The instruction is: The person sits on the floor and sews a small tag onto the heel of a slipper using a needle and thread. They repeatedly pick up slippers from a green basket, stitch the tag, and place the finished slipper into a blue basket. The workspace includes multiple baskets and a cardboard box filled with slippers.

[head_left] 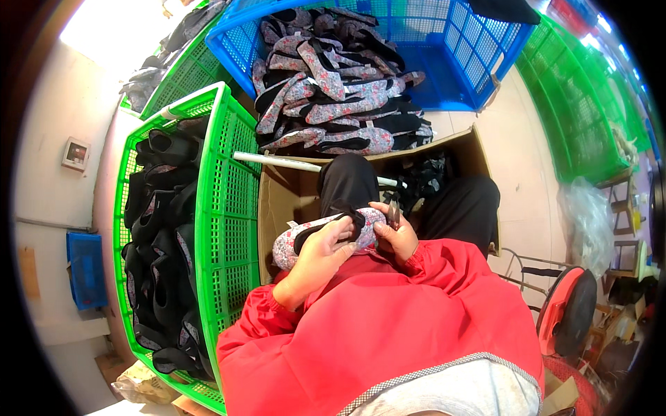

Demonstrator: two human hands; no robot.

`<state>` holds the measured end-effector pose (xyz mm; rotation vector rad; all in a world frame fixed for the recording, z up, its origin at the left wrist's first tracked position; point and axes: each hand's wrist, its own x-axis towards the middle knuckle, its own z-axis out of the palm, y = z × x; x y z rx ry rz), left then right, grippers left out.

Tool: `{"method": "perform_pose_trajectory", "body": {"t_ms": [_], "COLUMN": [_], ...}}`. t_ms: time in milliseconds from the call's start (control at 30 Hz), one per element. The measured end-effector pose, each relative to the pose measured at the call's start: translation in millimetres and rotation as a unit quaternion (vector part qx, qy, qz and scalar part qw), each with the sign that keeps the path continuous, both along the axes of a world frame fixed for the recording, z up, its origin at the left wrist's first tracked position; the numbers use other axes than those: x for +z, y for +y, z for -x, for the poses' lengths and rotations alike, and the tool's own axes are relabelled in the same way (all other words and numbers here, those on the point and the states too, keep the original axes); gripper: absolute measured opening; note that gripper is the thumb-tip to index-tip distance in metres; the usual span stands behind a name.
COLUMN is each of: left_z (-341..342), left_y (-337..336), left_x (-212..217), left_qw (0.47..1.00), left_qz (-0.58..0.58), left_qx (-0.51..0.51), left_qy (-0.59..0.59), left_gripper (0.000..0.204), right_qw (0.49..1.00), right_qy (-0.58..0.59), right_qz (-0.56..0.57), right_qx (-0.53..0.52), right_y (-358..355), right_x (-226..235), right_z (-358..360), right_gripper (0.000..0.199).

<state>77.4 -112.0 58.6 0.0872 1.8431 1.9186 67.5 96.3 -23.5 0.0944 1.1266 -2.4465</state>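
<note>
Across my lap lies a floral fabric shoe (285, 248), pale with red and grey print and a black lining. My left hand (323, 254) is closed over its near side, with the fingers at the black opening. My right hand (398, 239) grips the shoe's right end, the thumb pressed on the fabric. A small dark bladed tool (394, 212), like thread snips, sticks up from the right hand's fingers; its handle is hidden. Black material bunches at the shoe's opening near the left fingertips.
Just beyond my knees, an open cardboard box (479, 154) holds dark scraps, with a white bar (277, 161) across it. A blue crate (444, 97) with piled floral shoes stands behind. Left is a green crate (223, 229) of black shoes; right, a red-and-black round seat (565, 312).
</note>
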Motion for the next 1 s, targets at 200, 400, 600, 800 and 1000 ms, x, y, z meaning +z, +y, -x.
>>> {"method": "perform_pose_trajectory", "body": {"t_ms": [200, 400, 600, 800, 1000], "left_z": [34, 79, 110, 113, 96], "left_y": [13, 9, 8, 21, 26], "left_x": [24, 31, 1, -17, -37], "left_qw": [0.989, 0.888, 0.89, 0.922, 0.931], "left_qz": [0.097, 0.343, 0.257, 0.242, 0.228], "left_qx": [-0.113, -0.154, -0.307, -0.257, -0.174], "left_qy": [0.017, 0.264, 0.218, 0.158, 0.226], "left_gripper": [0.053, 0.03, 0.037, 0.033, 0.019], "right_qw": [0.992, 0.992, 0.994, 0.993, 0.991], "right_qy": [-0.104, -0.118, -0.109, -0.113, -0.126], "right_qz": [-0.071, 0.006, 0.015, 0.016, -0.034], "right_qx": [-0.034, -0.049, -0.014, -0.014, 0.0], "right_y": [-3, 5, 6, 10, 18], "right_x": [-29, -41, -55, -62, -58], "right_z": [7, 18, 17, 17, 19], "right_gripper": [0.044, 0.031, 0.034, 0.035, 0.03]}}
